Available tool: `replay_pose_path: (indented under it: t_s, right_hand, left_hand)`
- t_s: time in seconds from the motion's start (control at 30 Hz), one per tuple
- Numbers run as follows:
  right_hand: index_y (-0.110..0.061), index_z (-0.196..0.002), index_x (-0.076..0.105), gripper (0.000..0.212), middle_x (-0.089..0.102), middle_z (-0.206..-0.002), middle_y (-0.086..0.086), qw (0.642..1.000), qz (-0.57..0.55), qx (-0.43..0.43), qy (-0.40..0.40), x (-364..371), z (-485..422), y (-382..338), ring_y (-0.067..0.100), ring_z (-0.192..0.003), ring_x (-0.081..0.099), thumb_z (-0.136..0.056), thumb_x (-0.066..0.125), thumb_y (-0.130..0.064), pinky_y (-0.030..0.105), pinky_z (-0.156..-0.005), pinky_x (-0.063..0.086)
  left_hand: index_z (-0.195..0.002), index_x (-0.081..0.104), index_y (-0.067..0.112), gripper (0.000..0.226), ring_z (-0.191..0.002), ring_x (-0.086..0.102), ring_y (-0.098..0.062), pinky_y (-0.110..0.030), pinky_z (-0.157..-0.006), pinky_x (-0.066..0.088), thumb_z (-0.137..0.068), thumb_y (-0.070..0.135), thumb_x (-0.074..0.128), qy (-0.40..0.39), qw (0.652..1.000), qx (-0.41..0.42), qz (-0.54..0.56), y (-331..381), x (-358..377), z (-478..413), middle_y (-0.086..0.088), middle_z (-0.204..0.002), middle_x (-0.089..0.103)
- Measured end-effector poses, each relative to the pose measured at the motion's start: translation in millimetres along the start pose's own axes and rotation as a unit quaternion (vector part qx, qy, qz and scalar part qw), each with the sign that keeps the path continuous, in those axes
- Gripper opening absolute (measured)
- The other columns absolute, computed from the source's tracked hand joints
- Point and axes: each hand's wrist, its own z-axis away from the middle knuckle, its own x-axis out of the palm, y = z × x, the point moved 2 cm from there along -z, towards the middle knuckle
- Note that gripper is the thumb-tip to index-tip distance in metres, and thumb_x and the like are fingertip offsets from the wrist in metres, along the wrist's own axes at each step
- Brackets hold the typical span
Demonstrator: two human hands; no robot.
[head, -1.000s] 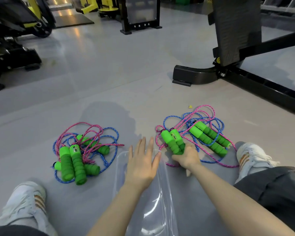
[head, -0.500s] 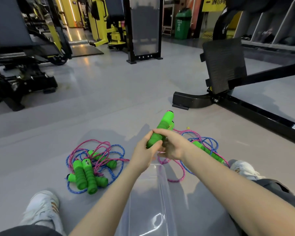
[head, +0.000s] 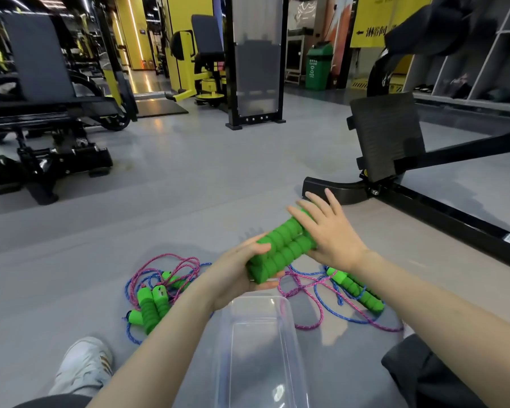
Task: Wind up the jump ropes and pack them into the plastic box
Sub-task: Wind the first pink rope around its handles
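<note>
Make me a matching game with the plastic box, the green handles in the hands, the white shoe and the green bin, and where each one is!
Things
1. plastic box
2. raised green handles
3. white shoe
4. green bin

Places
A. far away at the back of the gym
B. on the floor between the forearms
C. gripped by the left hand, touched by the right hand
D. bottom left, near a rope pile

Pairs: 1-B, 2-C, 3-D, 4-A
</note>
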Motion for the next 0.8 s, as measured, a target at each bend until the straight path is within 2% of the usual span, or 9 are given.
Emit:
replay_pose_path:
  t_s: [0.07,0.13,0.17,0.27,0.33,0.4,0.6,0.7,0.8]
  right_hand:
    - [-0.012,-0.113,0.048,0.069,0.06,-0.099,0.011,0.999,-0.026,-0.029,0.001,-1,-5,3,0.034,-0.094,0.057,-0.053,0.077,-0.031,0.051,-0.093,0.043]
    - [-0.015,-0.104,0.049,0.06,0.056,-0.09,0.006,0.998,-0.03,-0.036,-0.035,-2,-7,6,0.028,-0.08,0.054,-0.052,0.076,-0.03,0.039,-0.071,0.048]
    - [-0.015,-0.101,0.051,0.055,0.054,-0.088,0.004,0.998,-0.029,-0.028,-0.045,-2,-7,7,0.026,-0.077,0.053,-0.053,0.074,-0.031,0.035,-0.066,0.044]
    - [-0.016,-0.096,0.054,0.038,0.052,-0.085,0.003,0.998,-0.047,-0.013,-0.048,-4,-9,7,0.025,-0.076,0.051,-0.062,0.061,-0.033,0.033,-0.063,0.038]
    - [-0.016,-0.096,0.053,0.034,0.05,-0.085,0.003,0.996,-0.063,-0.028,-0.05,-8,-14,2,0.024,-0.075,0.048,-0.068,0.051,-0.035,0.035,-0.064,0.038]
    - [-0.015,-0.098,0.054,0.034,0.051,-0.086,0.004,0.995,-0.079,-0.037,-0.056,-9,-18,-2,0.025,-0.076,0.048,-0.07,0.055,-0.032,0.036,-0.065,0.039]
    - [-0.005,-0.121,0.05,0.064,0.052,-0.104,0.011,0.975,-0.17,-0.02,-0.14,-14,-26,0,0.028,-0.091,0.049,-0.061,0.067,-0.019,0.04,-0.079,0.044]
    - [-0.01,-0.124,0.048,0.067,0.047,-0.105,0.007,0.962,-0.227,0.009,-0.153,-15,-29,0,0.024,-0.092,0.046,-0.06,0.067,-0.019,0.037,-0.082,0.043]
    - [-0.018,-0.124,0.047,0.07,0.04,-0.104,0.002,0.925,-0.327,0.081,-0.174,-10,-30,0,0.024,-0.084,0.051,-0.057,0.068,-0.016,0.039,-0.068,0.052]
  left_hand:
    - [-0.123,0.057,0.031,0.033,-0.104,0.064,-0.025,-0.036,-0.086,0.054,-0.091,0.023,0.056,0.012,0.999,0.0,-0.034,4,1,2,-0.006,-0.12,0.065]
    - [-0.129,0.05,0.035,0.033,-0.122,0.05,-0.021,-0.038,-0.104,0.041,-0.097,0.03,0.051,0.107,0.962,0.089,-0.233,8,-7,1,-0.001,-0.134,0.054]
    - [-0.136,0.043,0.034,0.043,-0.13,0.041,-0.02,-0.038,-0.109,0.034,-0.095,0.039,0.052,0.16,0.877,0.171,-0.42,12,-10,1,0.001,-0.142,0.045]
    - [-0.141,0.036,0.022,0.068,-0.126,0.043,-0.029,-0.045,-0.104,0.036,-0.084,0.056,0.05,0.132,0.497,0.42,-0.748,8,-13,-5,-0.01,-0.145,0.038]
    - [-0.139,0.035,0.019,0.071,-0.117,0.048,-0.033,-0.045,-0.097,0.044,-0.08,0.051,0.058,0.084,0.376,0.459,-0.801,1,-14,-10,-0.014,-0.141,0.036]
    - [-0.137,0.036,0.019,0.072,-0.11,0.052,-0.032,-0.041,-0.087,0.048,-0.077,0.046,0.067,0.098,0.341,0.469,-0.809,2,-16,-11,-0.015,-0.139,0.036]
    - [-0.136,0.038,0.028,0.048,-0.094,0.056,-0.031,-0.037,-0.07,0.05,-0.091,0.039,0.049,0.086,0.28,0.471,-0.832,20,-35,-6,-0.019,-0.134,0.052]
    - [-0.139,0.035,0.032,0.049,-0.085,0.057,-0.033,-0.038,-0.067,0.052,-0.092,0.04,0.047,0.076,0.279,0.449,-0.845,32,-48,-6,-0.023,-0.13,0.054]
    - [-0.139,0.035,0.032,0.05,-0.081,0.056,-0.032,-0.038,-0.065,0.051,-0.091,0.039,0.047,0.069,0.291,0.435,-0.849,40,-53,-9,-0.02,-0.123,0.055]
